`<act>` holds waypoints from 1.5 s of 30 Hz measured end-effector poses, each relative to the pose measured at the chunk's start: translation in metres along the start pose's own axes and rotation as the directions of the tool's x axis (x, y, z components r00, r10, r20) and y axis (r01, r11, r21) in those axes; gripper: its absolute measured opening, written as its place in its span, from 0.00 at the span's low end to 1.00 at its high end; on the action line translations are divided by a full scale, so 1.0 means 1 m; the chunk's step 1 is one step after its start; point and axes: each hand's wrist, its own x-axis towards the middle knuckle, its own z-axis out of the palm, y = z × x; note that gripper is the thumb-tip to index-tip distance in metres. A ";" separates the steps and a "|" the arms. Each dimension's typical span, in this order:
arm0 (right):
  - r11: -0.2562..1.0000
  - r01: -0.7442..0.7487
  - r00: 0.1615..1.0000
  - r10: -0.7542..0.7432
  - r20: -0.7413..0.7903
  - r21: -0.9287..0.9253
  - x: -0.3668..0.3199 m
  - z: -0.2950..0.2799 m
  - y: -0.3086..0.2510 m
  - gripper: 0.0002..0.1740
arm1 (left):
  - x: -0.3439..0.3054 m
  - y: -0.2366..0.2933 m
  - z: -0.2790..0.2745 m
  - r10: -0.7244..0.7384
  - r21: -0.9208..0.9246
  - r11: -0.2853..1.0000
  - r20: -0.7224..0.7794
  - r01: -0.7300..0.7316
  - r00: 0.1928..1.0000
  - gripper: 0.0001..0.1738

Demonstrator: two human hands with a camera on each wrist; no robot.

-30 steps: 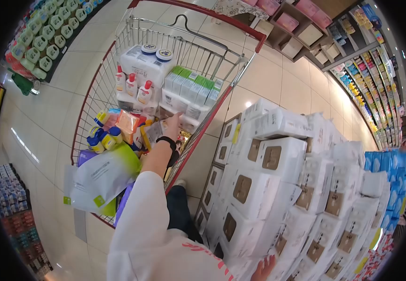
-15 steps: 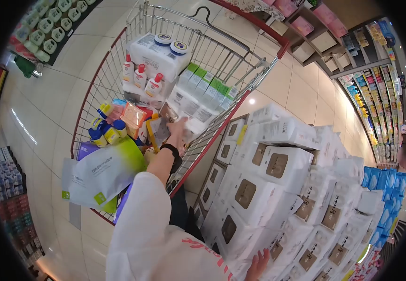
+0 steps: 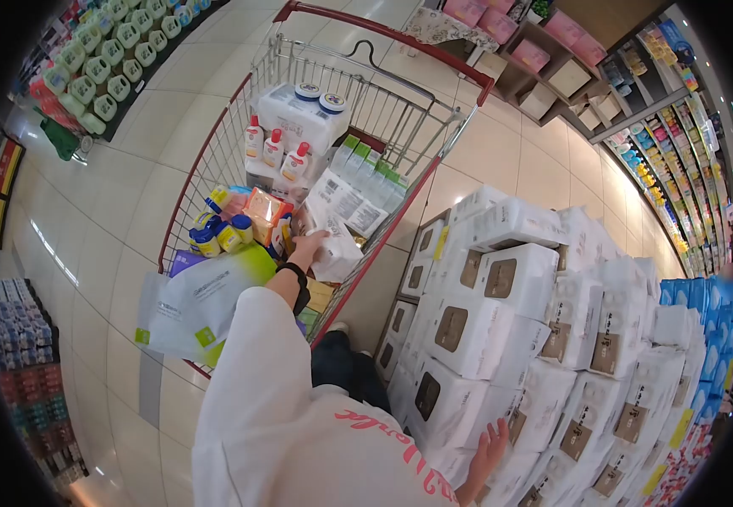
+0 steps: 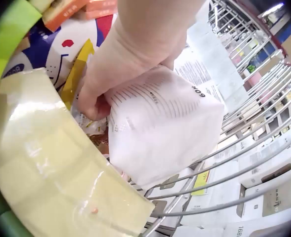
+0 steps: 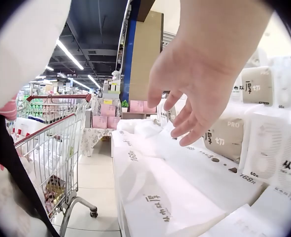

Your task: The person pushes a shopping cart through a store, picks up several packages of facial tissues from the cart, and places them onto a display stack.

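My left hand [image 3: 307, 248] grips the edge of a white soft pack [image 3: 337, 258] inside the shopping cart [image 3: 366, 250]. In the left wrist view the left hand's [image 4: 130, 54] fingers curl at the near side of this pack [image 4: 165, 123], which lies tilted against the wire side. Another white pack [image 3: 351, 203] and green-and-white boxes [image 3: 366, 165] are behind it. My right hand [image 3: 489, 452] is over the stacked white packs [image 3: 468, 338]; in the right wrist view this hand [image 5: 197, 89] has loosely spread fingers and holds nothing.
The cart also holds red-capped bottles [image 3: 272, 150], blue-and-yellow bottles [image 3: 218, 232], an orange pack [image 3: 265, 209] and a grey-green bag [image 3: 201, 296]. Shelves [image 3: 666, 169] stand at the right, pink boxes [image 3: 531, 56] at the back, and rows of bottles [image 3: 100, 68] at the upper left.
My left hand has gone from reaching beside the white packs to gripping one, which now sits tilted and nearer me, apart from the green-and-white boxes. My right hand stays over the stack, holding nothing.
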 end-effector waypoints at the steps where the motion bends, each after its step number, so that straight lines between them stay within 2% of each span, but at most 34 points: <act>1: 0.999 -0.003 1.000 0.003 -0.013 0.050 0.000 0.000 -0.008 0.30 | -0.004 0.000 -0.006 0.009 0.003 1.000 -0.003 -0.009 1.000 0.59; 3: 0.995 -0.018 0.999 0.021 -0.025 0.101 -0.005 -0.001 -0.016 0.30 | -0.013 -0.009 -0.020 -0.029 -0.069 0.997 0.122 0.038 0.992 0.63; 4: 0.995 0.010 1.000 -0.008 -0.024 0.097 -0.003 -0.001 -0.018 0.29 | -0.035 -0.008 -0.028 -0.011 -0.109 0.994 0.121 0.025 0.993 0.53; 5: 0.995 0.037 0.999 -0.035 -0.022 0.092 -0.001 -0.002 -0.020 0.29 | -0.031 -0.015 -0.035 -0.007 -0.102 0.995 0.118 0.020 0.993 0.53; 7: 0.994 0.039 0.999 -0.039 -0.006 0.099 0.001 -0.001 -0.023 0.29 | -0.042 -0.023 -0.058 0.188 -0.283 0.958 0.522 -0.039 0.832 0.39; 8: 0.994 0.046 0.999 -0.048 0.012 0.100 0.003 0.000 -0.025 0.29 | -0.068 -0.020 -0.069 0.008 -0.200 0.975 0.472 0.099 0.882 0.30; 9: 0.994 0.041 0.999 -0.042 0.013 0.106 0.004 0.000 -0.030 0.29 | -0.082 -0.024 -0.078 0.007 -0.195 0.976 0.467 0.096 0.884 0.30; 11: 0.993 0.040 0.994 -0.050 0.095 0.107 0.010 0.004 -0.040 0.29 | -0.097 -0.032 -0.097 0.105 -0.310 0.945 0.594 0.106 0.798 0.33; 13: 0.988 0.100 0.986 -0.113 0.120 0.114 0.016 0.009 -0.044 0.28 | -0.101 -0.041 -0.113 0.099 -0.342 0.931 0.572 0.128 0.814 0.31; 15: 0.977 0.170 0.973 -0.188 0.137 0.128 0.021 0.020 -0.054 0.28 | -0.134 -0.043 -0.117 0.427 -0.434 0.866 0.379 -0.250 0.821 0.32; 16: 0.968 0.193 0.961 -0.220 0.169 0.162 0.023 0.026 -0.061 0.27 | -0.210 -0.029 -0.121 0.535 -0.420 0.797 0.159 -0.433 0.830 0.38; 17: 0.958 0.213 0.949 -0.250 0.195 0.191 0.025 0.032 -0.069 0.27 | -0.230 -0.027 -0.122 0.548 -0.416 0.792 0.160 -0.448 0.821 0.38; 19: 0.926 0.316 0.895 -0.363 0.260 0.206 0.030 0.048 -0.084 0.29 | -0.260 -0.021 -0.115 0.868 -0.478 0.438 0.003 -0.762 0.497 0.43; 20: 0.901 0.380 0.854 -0.428 0.295 0.208 0.030 0.058 -0.096 0.31 | -0.296 -0.017 -0.112 0.904 -0.447 0.378 -0.011 -0.811 0.427 0.43; 22: 0.867 0.468 0.803 -0.498 0.327 0.170 0.026 0.079 -0.114 0.38 | -0.278 -0.026 -0.094 0.921 -0.227 0.381 0.015 -0.896 0.388 0.41; 23: 0.820 0.554 0.768 -0.570 0.293 0.143 0.019 0.081 -0.133 0.46 | -0.362 -0.027 -0.096 0.781 -0.429 0.623 0.292 -0.654 0.552 0.40; 24: 0.772 0.626 0.745 -0.635 0.206 0.114 0.018 0.083 -0.136 0.51 | -0.369 -0.034 -0.083 0.779 -0.400 0.626 0.366 -0.670 0.509 0.40; 25: 0.758 0.650 0.747 -0.649 0.143 0.048 0.016 0.079 -0.142 0.57 | -0.353 -0.044 -0.070 0.876 -0.418 0.404 0.434 -0.814 0.212 0.42; 26: 0.789 0.589 0.799 -0.601 0.022 0.174 0.011 0.072 -0.150 0.59 | -0.385 -0.044 -0.067 0.820 -0.375 0.350 0.566 -0.859 0.087 0.47; 27: 0.771 0.553 0.827 -0.553 -0.099 0.316 0.003 0.059 -0.155 0.61 | -0.418 -0.046 -0.054 0.800 -0.491 0.250 0.591 -0.835 -0.108 0.52; 28: 0.791 0.554 0.832 -0.511 -0.219 0.260 -0.005 0.039 -0.151 0.61 | -0.420 -0.052 -0.034 0.792 -0.592 0.240 0.578 -0.769 -0.198 0.55; 30: 0.820 0.389 0.921 -0.339 -0.192 0.421 -0.022 0.008 -0.142 0.62 | -0.405 -0.060 -0.003 0.639 -0.662 0.260 0.664 -0.703 -0.389 0.55; 31: 0.824 0.394 0.916 -0.313 -0.252 0.406 -0.037 -0.008 -0.137 0.62 | -0.404 -0.068 0.012 0.554 -0.695 0.278 0.680 -0.663 -0.480 0.55; 32: 0.877 0.314 0.943 -0.241 -0.231 0.364 -0.050 -0.021 -0.133 0.61 | -0.416 -0.078 0.028 0.511 -0.698 0.294 0.692 -0.653 -0.509 0.55; 34: 0.921 0.176 0.972 -0.105 -0.212 0.347 -0.068 -0.047 -0.121 0.66 | -0.436 -0.106 0.060 0.508 -0.489 0.376 0.819 -0.787 -0.266 0.56; 35: 0.923 0.170 0.969 -0.093 -0.227 0.345 -0.080 -0.054 -0.115 0.66 | -0.421 -0.121 0.089 0.556 -0.605 0.270 0.733 -0.749 -0.392 0.55; 36: 0.966 0.225 0.885 -0.146 -0.442 0.130 -0.091 -0.060 -0.111 0.68 | -0.499 -0.136 0.078 0.573 -0.671 0.449 0.722 -0.590 -0.386 0.52; 37: 0.969 0.230 0.751 -0.239 -0.615 -0.095 -0.100 -0.065 -0.107 0.71 | -0.541 -0.138 0.077 0.399 -0.559 0.625 0.829 -0.545 -0.392 0.49; 38: 0.968 0.233 0.752 -0.240 -0.614 -0.094 -0.111 -0.073 -0.107 0.71 | -0.555 -0.150 0.086 0.382 -0.574 0.530 0.819 -0.624 -0.429 0.47; 39: 0.974 0.164 0.683 -0.225 -0.695 -0.155 -0.121 -0.084 -0.112 0.72 | -0.564 -0.164 0.097 0.389 -0.688 0.444 0.726 -0.575 -0.567 0.47; 40: 0.974 0.088 0.605 -0.219 -0.766 -0.209 -0.131 -0.097 -0.116 0.74 | -0.579 -0.177 0.098 0.379 -0.729 0.527 0.662 -0.437 -0.647 0.45; 42: 0.973 0.146 0.539 -0.230 -0.810 -0.179 -0.145 -0.120 -0.124 0.72 | -0.597 -0.203 0.110 0.335 -0.804 0.489 0.531 -0.337 -0.778 0.48; 44: 0.971 0.068 0.537 -0.231 -0.811 -0.231 -0.154 -0.162 -0.120 0.69 | -0.626 -0.207 0.109 0.194 -0.781 0.516 0.506 -0.351 -0.841 0.49; 45: 0.945 0.168 0.513 -0.328 -0.794 -0.282 -0.152 -0.190 -0.118 0.66 | -0.642 -0.202 0.099 0.105 -0.747 0.446 0.590 -0.493 -0.800 0.48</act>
